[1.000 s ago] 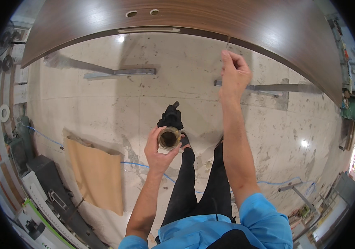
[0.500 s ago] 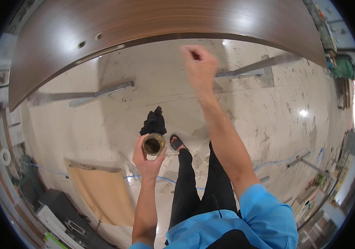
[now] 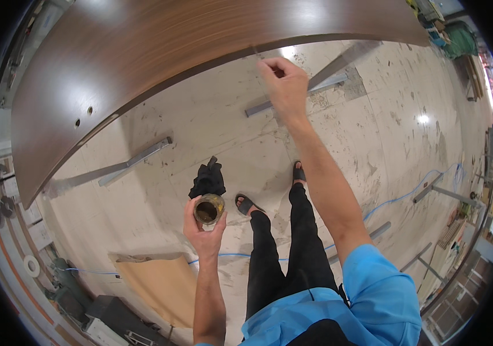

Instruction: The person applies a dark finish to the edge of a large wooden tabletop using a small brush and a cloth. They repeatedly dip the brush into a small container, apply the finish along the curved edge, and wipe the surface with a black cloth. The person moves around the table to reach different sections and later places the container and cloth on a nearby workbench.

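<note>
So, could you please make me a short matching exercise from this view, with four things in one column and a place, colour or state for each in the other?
Column one:
1. Glass jar
2. Right hand
3. Long cord or hose
4. Brown panel

Column two:
A. Blue, lying across the floor
B. Has two small round holes
C. Held in the left hand
D. Fingers bent, close to the panel's edge

Right pairs: 1-C, 2-D, 3-A, 4-B.
</note>
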`<action>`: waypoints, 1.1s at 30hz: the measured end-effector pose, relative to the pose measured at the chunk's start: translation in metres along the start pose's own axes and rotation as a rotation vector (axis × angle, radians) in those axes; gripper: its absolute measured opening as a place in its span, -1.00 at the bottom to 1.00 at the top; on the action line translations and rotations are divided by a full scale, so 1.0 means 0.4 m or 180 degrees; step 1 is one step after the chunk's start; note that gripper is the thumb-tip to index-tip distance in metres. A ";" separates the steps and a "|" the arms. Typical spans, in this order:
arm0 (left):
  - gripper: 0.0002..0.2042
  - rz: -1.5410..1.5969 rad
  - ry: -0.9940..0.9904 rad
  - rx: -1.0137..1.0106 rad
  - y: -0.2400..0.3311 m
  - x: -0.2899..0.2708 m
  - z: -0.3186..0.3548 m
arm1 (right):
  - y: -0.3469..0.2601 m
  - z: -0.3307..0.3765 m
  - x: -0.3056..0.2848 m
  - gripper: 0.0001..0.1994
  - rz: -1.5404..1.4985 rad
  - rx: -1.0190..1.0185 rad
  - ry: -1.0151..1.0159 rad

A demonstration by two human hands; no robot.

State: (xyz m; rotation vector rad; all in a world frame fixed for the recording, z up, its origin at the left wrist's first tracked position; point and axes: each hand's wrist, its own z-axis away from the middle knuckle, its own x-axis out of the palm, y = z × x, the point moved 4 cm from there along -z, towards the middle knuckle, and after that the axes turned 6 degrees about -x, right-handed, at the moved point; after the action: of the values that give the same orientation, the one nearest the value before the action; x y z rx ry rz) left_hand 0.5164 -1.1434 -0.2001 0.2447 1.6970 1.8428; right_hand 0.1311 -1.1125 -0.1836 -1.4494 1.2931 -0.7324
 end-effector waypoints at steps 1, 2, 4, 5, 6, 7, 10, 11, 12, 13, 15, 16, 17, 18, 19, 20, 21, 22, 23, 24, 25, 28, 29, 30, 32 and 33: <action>-0.28 0.0121 -0.0028 0.0059 0.010 0.010 -0.001 | 0.005 -0.003 -0.011 -0.82 -0.0010 0.0101 0.0023; -0.28 -0.0047 -0.0041 0.0088 0.017 0.020 -0.003 | 0.005 -0.010 -0.021 -0.81 -0.0114 0.0040 -0.0022; -0.29 -0.0003 -0.0081 0.0121 0.031 0.043 -0.006 | 0.024 -0.060 -0.102 -0.84 0.0074 0.0302 0.0449; -0.29 -0.0104 -0.0067 0.0168 0.039 0.053 -0.006 | 0.032 -0.086 -0.152 -0.84 0.0191 0.0474 0.0644; -0.29 -0.0112 -0.0071 0.0162 0.045 0.064 -0.008 | 0.033 -0.102 -0.197 -0.85 0.0034 0.0404 0.0766; -0.29 -0.0111 -0.0070 0.0165 0.051 0.073 -0.005 | 0.031 -0.108 -0.234 -0.85 -0.0066 0.0450 0.0886; -0.29 -0.0215 -0.0164 0.0178 0.063 0.124 -0.013 | 0.022 -0.103 -0.244 -0.84 -0.0266 0.0281 0.0500; -0.29 -0.0217 -0.0203 0.0175 0.068 0.134 -0.012 | 0.016 -0.089 -0.223 -0.84 -0.0277 0.0301 0.0244; -0.28 -0.0234 -0.0252 0.0158 0.070 0.159 -0.015 | 0.009 -0.085 -0.195 -0.83 -0.0039 -0.0141 -0.0097; -0.28 -0.0139 -0.0310 0.0134 0.075 0.177 -0.018 | 0.005 -0.078 -0.161 -0.83 0.0233 -0.0380 -0.0534; -0.27 -0.0391 -0.0376 0.0279 0.091 0.214 -0.026 | 0.034 -0.090 -0.158 -0.84 0.0253 -0.0174 -0.0226; -0.27 -0.0447 -0.0472 0.0213 0.099 0.229 -0.029 | 0.041 -0.093 -0.172 -0.84 0.0130 -0.0269 -0.0048; -0.27 -0.0395 -0.0448 0.0315 0.115 0.256 -0.034 | 0.090 -0.097 -0.199 -0.86 -0.0006 0.0466 -0.0046; -0.28 -0.0304 -0.0468 0.0320 0.134 0.245 -0.031 | 0.104 -0.070 -0.225 -0.87 -0.0282 0.0921 0.0023; -0.28 -0.0052 -0.0508 0.0364 0.151 0.273 -0.039 | 0.142 -0.063 -0.275 -0.89 -0.0625 0.1307 0.0091; -0.29 -0.0327 -0.0641 0.0366 0.165 0.302 -0.043 | 0.169 -0.021 -0.311 -0.88 -0.0942 0.1899 -0.0145; -0.30 -0.0439 -0.0778 0.0423 0.183 0.332 -0.045 | 0.191 0.042 -0.338 -0.86 -0.1334 0.2404 -0.0395; -0.31 -0.0475 -0.0931 0.0459 0.200 0.365 -0.047 | 0.204 0.116 -0.351 -0.83 -0.1915 0.2738 -0.0545; -0.32 -0.0678 -0.1066 0.0628 0.218 0.404 -0.048 | 0.211 0.194 -0.362 -0.81 -0.2613 0.2998 -0.0748; -0.32 -0.0820 -0.1227 0.0769 0.237 0.444 -0.048 | 0.218 0.255 -0.361 -0.82 -0.3264 0.3019 -0.0957; -0.33 -0.0936 -0.1397 0.0860 0.252 0.465 -0.054 | 0.221 0.317 -0.345 -0.84 -0.3812 0.3131 -0.1151; -0.32 -0.1292 -0.1844 0.1090 0.302 0.573 -0.049 | 0.244 0.409 -0.396 -0.83 -0.4885 0.3365 -0.0680; -0.32 -0.1424 -0.1973 0.1213 0.318 0.607 -0.048 | 0.252 0.408 -0.416 -0.82 -0.4842 0.3187 -0.0513; -0.32 -0.1454 -0.2055 0.1101 0.329 0.640 -0.046 | 0.258 0.389 -0.446 -0.80 -0.4852 0.3030 -0.0344; -0.34 -0.1315 -0.2130 0.1225 0.362 0.713 -0.047 | 0.262 0.313 -0.525 -0.72 -0.5037 0.2682 -0.0087; -0.34 -0.1216 -0.2166 0.1258 0.379 0.745 -0.045 | 0.291 0.302 -0.573 -0.68 -0.4020 0.3581 0.0911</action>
State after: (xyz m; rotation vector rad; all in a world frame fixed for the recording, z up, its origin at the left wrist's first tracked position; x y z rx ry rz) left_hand 0.2233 -0.9936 -0.1379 0.5875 1.4609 0.9758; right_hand 0.1471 -0.8485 -0.2874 -1.0195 -0.1791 -2.0901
